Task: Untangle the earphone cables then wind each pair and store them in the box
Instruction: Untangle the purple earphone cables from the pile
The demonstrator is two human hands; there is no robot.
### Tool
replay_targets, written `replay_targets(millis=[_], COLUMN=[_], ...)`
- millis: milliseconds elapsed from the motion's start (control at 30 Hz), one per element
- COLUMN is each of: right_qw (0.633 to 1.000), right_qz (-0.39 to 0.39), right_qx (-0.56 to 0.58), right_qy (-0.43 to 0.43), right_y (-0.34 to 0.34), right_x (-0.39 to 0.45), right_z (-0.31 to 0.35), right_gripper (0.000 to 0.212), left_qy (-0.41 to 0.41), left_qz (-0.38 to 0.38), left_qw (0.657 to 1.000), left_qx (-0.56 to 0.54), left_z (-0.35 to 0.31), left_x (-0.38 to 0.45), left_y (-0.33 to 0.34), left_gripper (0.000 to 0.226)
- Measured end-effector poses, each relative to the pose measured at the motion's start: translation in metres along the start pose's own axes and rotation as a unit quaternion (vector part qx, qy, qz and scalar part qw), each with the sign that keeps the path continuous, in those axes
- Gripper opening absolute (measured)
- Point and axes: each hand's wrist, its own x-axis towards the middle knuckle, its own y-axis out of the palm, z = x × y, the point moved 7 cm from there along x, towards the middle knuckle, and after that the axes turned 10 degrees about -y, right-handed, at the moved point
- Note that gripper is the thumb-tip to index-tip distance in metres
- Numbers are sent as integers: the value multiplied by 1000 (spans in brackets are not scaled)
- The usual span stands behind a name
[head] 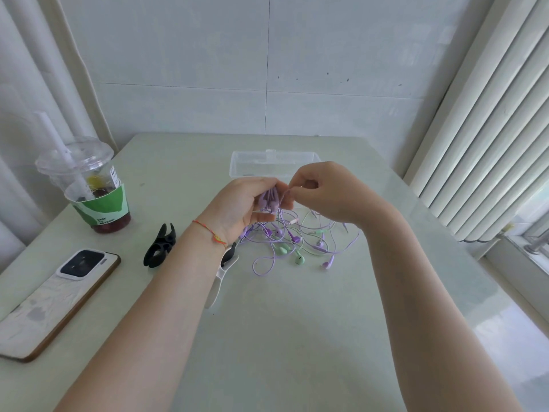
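Earphone cables (292, 239), thin purple and pale green wires with small earbuds, lie in a loose tangle on the pale green desk (297, 322), just in front of the clear plastic box (246, 163) that stands open at the far side. Part of the tangle is lifted off the desk: the left hand (246, 203) has its grip curled round a bunch of purple earbuds (270, 199), palm turned inward, and strands hang from it down to the heap. The right hand (329, 194), just beside the left, has thumb and forefinger pressed together on a single thin purple strand (286, 194) near that bunch. A thin red string bracelet (209, 231) circles the left wrist. Left of the arms a black claw clip (160, 246) rests on the desk, and a white clip (221, 276) shows partly from under the left forearm. Farther left lie a white phone with a dark camera block (56, 295) and a clear lidded plastic cup with a green sleeve and straw (95, 188).
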Motion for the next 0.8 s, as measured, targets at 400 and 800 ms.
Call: replay_targets(millis=[400,800], right_qw=[989,967], right_qz=[-119,-183], right_qx=[80,167], right_qy=[-28,-57], right_y=[-12,-15], right_x=[7,7], right_z=[-9,-5], right_gripper=[4,5], left_qy=[-58,-55], left_qz=[151,160], left_qw=[983,977], left_qx=[-86,-132], left_z=[5,-1], left_x=[-5,-10], left_y=[18,21], left_gripper=[33,29])
